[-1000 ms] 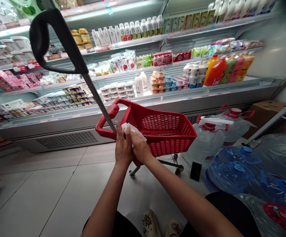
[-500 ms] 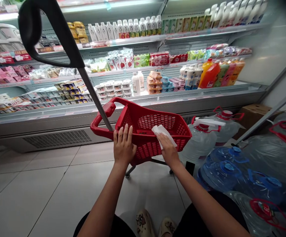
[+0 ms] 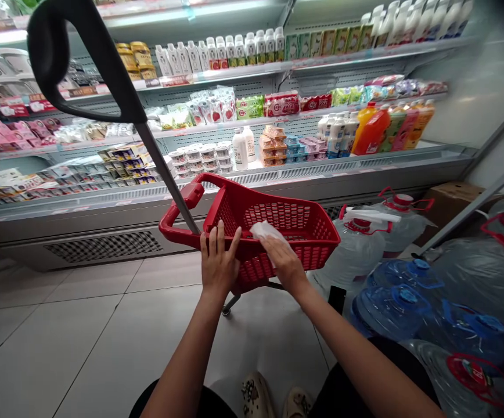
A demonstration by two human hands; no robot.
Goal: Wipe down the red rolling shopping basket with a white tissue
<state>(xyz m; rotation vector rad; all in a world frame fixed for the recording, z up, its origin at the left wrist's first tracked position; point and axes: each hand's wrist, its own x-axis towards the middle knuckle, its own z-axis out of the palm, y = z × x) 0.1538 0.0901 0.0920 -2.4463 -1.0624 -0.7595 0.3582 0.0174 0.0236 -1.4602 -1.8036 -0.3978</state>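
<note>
A red plastic shopping basket cart (image 3: pixel 298 256) with a perforated body stands in front of me on thin legs. Its grey pole rises to the upper left and ends in a black looped handle (image 3: pixel 99 64). My left hand (image 3: pixel 219 261) lies on the near rim beside the foot of the pole, fingers spread. Farther right along the same rim, my right hand (image 3: pixel 284 264) presses a white tissue (image 3: pixel 266 230) against the plastic. The fingers are closed over the tissue, and its lower part is hidden under them.
Behind the cart runs a refrigerated shelf (image 3: pixel 365 177) stocked with bottles, cartons and cups. On the right, large water jugs (image 3: pixel 402 302) crowd close to the cart, with a cardboard box (image 3: pixel 447 203) behind them. Grey floor tiles (image 3: pixel 86 331) lie underfoot.
My right hand has slid left along the rim with the tissue, closer to my left hand. The left hand stays in place, its fingers spread a little wider.
</note>
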